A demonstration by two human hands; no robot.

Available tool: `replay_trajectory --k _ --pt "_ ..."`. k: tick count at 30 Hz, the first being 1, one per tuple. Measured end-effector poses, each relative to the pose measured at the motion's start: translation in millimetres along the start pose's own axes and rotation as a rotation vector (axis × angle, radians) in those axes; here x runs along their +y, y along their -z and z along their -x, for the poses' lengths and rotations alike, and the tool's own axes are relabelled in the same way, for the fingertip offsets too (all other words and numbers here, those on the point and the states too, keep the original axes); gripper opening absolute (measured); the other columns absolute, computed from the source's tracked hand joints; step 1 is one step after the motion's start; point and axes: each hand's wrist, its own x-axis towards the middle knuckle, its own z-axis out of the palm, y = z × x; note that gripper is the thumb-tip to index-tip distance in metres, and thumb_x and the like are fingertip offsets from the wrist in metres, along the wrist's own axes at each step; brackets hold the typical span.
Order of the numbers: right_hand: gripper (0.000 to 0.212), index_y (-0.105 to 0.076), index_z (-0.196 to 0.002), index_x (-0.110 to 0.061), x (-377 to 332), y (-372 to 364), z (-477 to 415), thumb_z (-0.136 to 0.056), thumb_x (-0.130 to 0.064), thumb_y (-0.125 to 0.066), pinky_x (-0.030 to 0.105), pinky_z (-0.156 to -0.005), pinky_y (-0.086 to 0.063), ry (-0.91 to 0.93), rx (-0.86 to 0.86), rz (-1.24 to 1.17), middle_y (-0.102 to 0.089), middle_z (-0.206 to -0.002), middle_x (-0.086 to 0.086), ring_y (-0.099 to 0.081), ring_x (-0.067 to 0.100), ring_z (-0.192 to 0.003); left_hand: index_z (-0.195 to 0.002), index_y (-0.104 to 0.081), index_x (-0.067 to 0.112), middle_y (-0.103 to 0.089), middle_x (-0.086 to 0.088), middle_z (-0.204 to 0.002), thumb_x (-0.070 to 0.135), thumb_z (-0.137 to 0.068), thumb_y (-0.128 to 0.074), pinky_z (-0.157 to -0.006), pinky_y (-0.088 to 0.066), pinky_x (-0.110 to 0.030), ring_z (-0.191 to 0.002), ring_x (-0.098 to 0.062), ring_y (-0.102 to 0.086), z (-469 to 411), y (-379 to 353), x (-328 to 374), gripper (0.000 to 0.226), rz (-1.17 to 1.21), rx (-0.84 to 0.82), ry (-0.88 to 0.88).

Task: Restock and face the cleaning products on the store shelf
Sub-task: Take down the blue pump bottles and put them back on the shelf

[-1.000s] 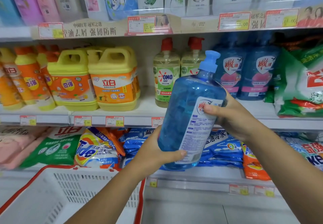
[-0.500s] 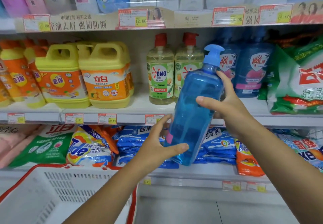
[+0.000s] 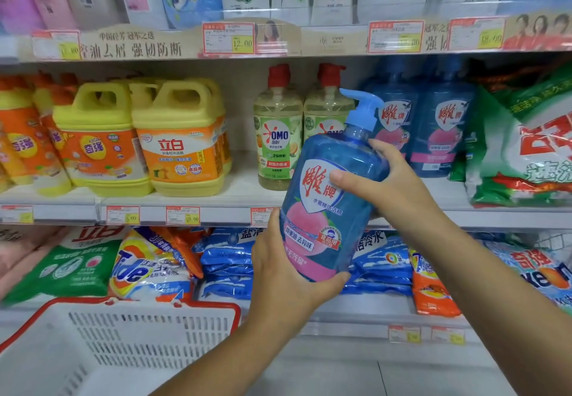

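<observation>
Two hands — left (image 3: 278, 275), right (image 3: 396, 191) — round bottle (image 3: 323, 210)

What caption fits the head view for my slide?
Left hand and right hand hold a blue pump bottle, label facing the camera, before matching bottles on the shelf.

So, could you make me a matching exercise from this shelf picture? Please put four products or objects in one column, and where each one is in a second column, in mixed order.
Things:
1. blue pump bottle
2. yellow jugs
3. Tide bag
4. shopping basket

Places:
a. lying on the lower shelf
b. bottom left, in front of the shelves
c. gripped by the left hand and the right hand
d. standing on the middle shelf, left of the OMO bottles

Pairs: 1-c, 2-d, 3-a, 4-b
</observation>
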Motion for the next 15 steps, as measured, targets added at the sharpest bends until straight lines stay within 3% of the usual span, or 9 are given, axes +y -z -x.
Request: replay_trajectory --k 4,7,9,13,15 --pt "0.075 -0.056 -0.117 -0.039 9.8 10.4 -0.1 -0.05 -0.032 -0.088 0.028 -0.06 -0.057 -0.015 0.01 -0.135 -0.071 -0.112 -0.01 -0.074 0.011 -0.087 -0.134 -0.031 0.055 -0.047 0.022 -0.132 0.063 -0.042 -0.09 -0.088 -0.05 -0.02 -0.116 0.004 -0.051 -19.2 18.8 -5.7 0.11 0.185 -0.24 0.154" --pt "0.081 -0.059 -0.124 -0.034 19.0 14.5 -1.5 -0.049 -0.032 -0.09 0.032 -0.062 -0.057 -0.07 -0.078 -0.157 -0.074 -0.112 -0.003 -0.075 0.02 -0.091 -0.133 -0.047 0.043 -0.069 0.023 -0.112 0.048 -0.058 -0.089 -0.082 -0.054 -0.018 -0.101 0.003 -0.066 -22.4 29.5 -11.4 0.085 0.328 -0.422 0.269" --pt "0.087 -0.055 -0.128 -0.034 25.6 13.1 -2.6 -0.047 -0.038 -0.086 0.038 -0.067 -0.058 -0.091 -0.123 -0.148 -0.073 -0.113 -0.001 -0.074 0.023 -0.094 -0.119 -0.055 0.04 -0.073 0.024 -0.101 0.041 -0.061 -0.087 -0.077 -0.054 -0.017 -0.094 0.002 -0.069 -16.1 30.4 -12.8 0.066 0.341 -0.452 0.279" --pt "0.065 -0.053 -0.113 -0.043 32.7 12.9 -4.2 -0.058 -0.022 -0.081 0.037 -0.07 -0.058 -0.125 -0.198 -0.157 -0.074 -0.111 -0.005 -0.074 0.022 -0.094 -0.118 -0.053 0.044 -0.07 0.028 -0.102 0.037 -0.065 -0.086 -0.071 -0.054 -0.014 -0.095 0.005 -0.067 -10.0 30.8 -20.2 0.063 0.325 -0.426 0.288" --pt "0.066 -0.053 -0.113 -0.043 32.0 13.8 -4.2 -0.06 -0.017 -0.083 0.035 -0.068 -0.059 -0.149 -0.26 -0.113 -0.075 -0.104 -0.01 -0.074 0.021 -0.093 -0.118 -0.052 0.045 -0.07 0.03 -0.101 0.035 -0.067 -0.086 -0.07 -0.054 -0.013 -0.095 0.006 -0.067 -7.9 29.9 -25.3 0.063 0.318 -0.431 0.298"
